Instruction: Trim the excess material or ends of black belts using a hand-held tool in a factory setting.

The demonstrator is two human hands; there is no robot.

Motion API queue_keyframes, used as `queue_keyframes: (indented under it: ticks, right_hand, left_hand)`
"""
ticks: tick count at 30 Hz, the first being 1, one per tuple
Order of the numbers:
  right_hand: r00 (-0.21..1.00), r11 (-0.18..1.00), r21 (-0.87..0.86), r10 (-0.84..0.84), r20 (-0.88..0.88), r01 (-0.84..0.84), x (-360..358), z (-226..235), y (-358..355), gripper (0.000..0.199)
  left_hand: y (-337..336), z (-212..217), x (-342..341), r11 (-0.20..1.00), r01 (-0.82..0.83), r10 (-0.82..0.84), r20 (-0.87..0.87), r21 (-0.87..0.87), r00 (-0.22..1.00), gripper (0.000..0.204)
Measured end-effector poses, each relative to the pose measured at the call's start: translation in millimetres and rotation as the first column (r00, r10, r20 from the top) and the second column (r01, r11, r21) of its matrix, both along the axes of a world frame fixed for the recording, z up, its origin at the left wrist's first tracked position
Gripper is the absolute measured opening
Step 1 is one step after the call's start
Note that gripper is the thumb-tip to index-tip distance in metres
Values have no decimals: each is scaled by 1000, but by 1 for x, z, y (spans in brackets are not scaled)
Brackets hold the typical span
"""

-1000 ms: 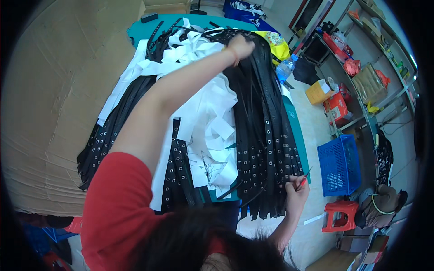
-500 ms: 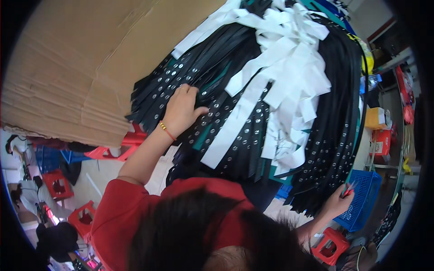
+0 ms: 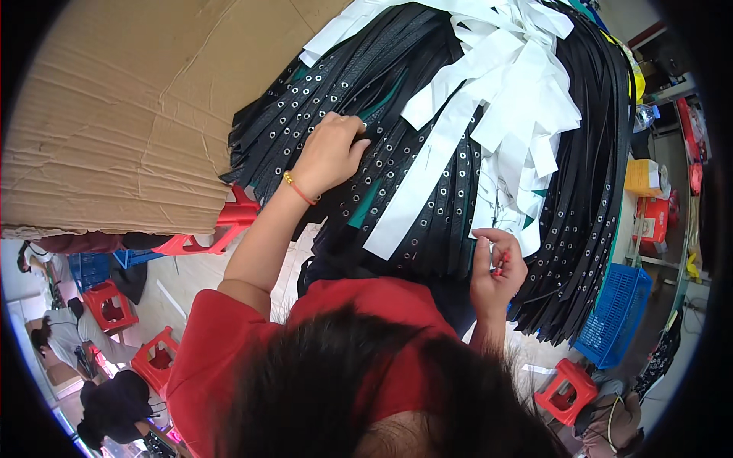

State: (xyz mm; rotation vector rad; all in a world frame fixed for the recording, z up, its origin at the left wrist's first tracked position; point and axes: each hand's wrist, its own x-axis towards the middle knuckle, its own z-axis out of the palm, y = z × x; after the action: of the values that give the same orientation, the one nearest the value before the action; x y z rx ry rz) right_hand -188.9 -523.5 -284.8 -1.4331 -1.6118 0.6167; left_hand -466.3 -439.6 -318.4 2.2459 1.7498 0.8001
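Observation:
A thick bundle of black straps with metal eyelets [image 3: 435,206] hangs in front of me, with long white strips [image 3: 427,183] draped over it. On the straps left of the white strips rests my left hand [image 3: 324,156], its fingers curled round a black strap and its thumb close to them. My right hand [image 3: 500,278] is raised near the lower ends of the white strips, fingers bent round small red-handled thread snips [image 3: 501,262]; the blades are hard to make out. Dark loose threads [image 3: 496,200] lie across the white strips.
A large cardboard sheet [image 3: 114,114] fills the left. Red stools [image 3: 565,391] and a blue plastic basket [image 3: 615,317] stand on the right, with a yellow box [image 3: 643,177] on a shelf beyond. Other people [image 3: 72,336] sit at the lower left.
My right hand has come in from the far right beside the blue basket to the white strips, with the snips in it. My left hand's fingers and thumb have drawn closer together on the straps.

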Motion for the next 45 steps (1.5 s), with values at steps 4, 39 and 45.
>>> queue_keyframes:
  ticks: [4, 39, 45]
  right_hand:
    - [995, 988, -150, 29, -100, -44, -1, -3, -1, 29]
    - [21, 768, -157, -184, -983, -621, 5, 7, 12, 19]
    - [469, 881, -222, 0, -883, -418, 4, -4, 3, 29]
  left_hand:
    - [2, 24, 2, 927, 246, 102, 823, -283, 559, 16]
    - [-32, 32, 120, 755, 564, 256, 942, -336, 219, 34]
    - [-30, 40, 126, 736, 590, 255, 944, -331, 210, 34]
